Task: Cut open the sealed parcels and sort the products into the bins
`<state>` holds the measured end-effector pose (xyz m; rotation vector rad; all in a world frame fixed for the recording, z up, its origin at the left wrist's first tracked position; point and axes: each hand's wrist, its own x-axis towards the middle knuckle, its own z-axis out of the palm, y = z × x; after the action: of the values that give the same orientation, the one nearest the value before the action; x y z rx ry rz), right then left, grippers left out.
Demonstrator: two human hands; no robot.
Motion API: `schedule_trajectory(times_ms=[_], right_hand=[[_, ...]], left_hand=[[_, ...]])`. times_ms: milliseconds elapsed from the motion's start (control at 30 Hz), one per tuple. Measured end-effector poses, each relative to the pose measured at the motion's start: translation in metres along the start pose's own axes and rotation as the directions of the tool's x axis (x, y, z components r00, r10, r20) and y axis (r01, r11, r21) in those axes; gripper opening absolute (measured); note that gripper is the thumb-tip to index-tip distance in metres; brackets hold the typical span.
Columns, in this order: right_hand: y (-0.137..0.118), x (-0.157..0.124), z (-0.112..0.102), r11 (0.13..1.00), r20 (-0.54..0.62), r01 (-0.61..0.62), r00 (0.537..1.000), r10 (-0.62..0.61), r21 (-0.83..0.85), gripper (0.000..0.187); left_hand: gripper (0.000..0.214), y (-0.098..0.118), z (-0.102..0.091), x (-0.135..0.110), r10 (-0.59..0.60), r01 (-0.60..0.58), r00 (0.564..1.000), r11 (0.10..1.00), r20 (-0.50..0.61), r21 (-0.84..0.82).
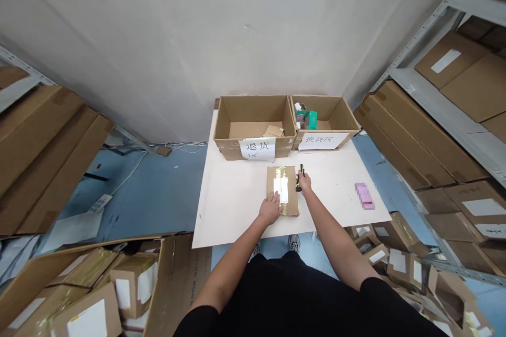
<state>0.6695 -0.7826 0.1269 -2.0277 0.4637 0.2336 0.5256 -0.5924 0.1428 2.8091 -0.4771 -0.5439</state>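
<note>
A flat cardboard parcel (291,202) lies on the white table (233,195) in front of me. Shiny yellowish tape runs down its middle, and a white label (281,187) sits over the tape. My left hand (271,207) rests flat on the parcel's lower left part, fingertips at the label's lower edge. In my right hand (304,182) is a black and yellow box cutter (299,181), gripped just beyond the parcel's right edge. Whether its blade is out is too small to tell.
Two open cartons with handwritten paper signs stand at the table's back: a larger one (225,148) holding a small flat box, and a smaller one (348,124) holding green boxes. A blurred pink item (364,196) lies at right. Parcels (134,279) and loaded shelves flank the table.
</note>
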Motion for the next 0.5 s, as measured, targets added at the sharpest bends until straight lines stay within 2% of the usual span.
schedule_trajectory(times_ms=[33, 100, 167, 267, 333, 400, 500], right_hand=[[-0.002, -0.005, 0.006, 0.982, 0.034, -0.035, 0.999, 0.030, 0.188, 0.035], [-0.005, -0.016, 0.015, 0.849, 0.139, -0.153, 0.986, 0.095, 0.505, 0.032], [-0.008, -0.027, 0.021, 0.765, 0.219, -0.210, 0.971, 0.092, 0.609, 0.029], [-0.005, -0.044, 0.037, 0.802, 0.161, -0.197, 0.979, 0.127, 0.564, 0.025], [-0.001, -0.060, 0.056, 0.856, 0.137, -0.207, 0.978, 0.161, 0.474, 0.027], [0.004, -0.078, 0.079, 0.882, 0.186, -0.254, 0.963, 0.194, 0.397, 0.029], [0.008, -0.100, 0.104, 0.882, 0.235, -0.289, 0.949, 0.212, 0.373, 0.032]], left_hand=[[0.061, -0.012, -0.001, -0.003, -0.010, 0.011, 0.999, 1.000, 0.033, -0.023], [0.062, -0.045, -0.006, -0.014, -0.065, 0.073, 0.993, 0.994, 0.094, -0.085], [0.064, -0.084, -0.013, -0.030, -0.174, 0.190, 0.976, 0.973, 0.129, -0.130], [0.064, -0.134, -0.020, -0.053, -0.340, 0.337, 0.940, 0.924, 0.016, -0.178], [0.066, -0.154, -0.019, -0.062, -0.367, 0.345, 0.929, 0.903, -0.044, -0.256], [0.079, -0.163, -0.011, -0.065, -0.324, 0.307, 0.946, 0.887, 0.012, -0.345], [0.103, -0.157, 0.012, -0.060, -0.278, 0.299, 0.953, 0.808, 0.119, -0.507]])
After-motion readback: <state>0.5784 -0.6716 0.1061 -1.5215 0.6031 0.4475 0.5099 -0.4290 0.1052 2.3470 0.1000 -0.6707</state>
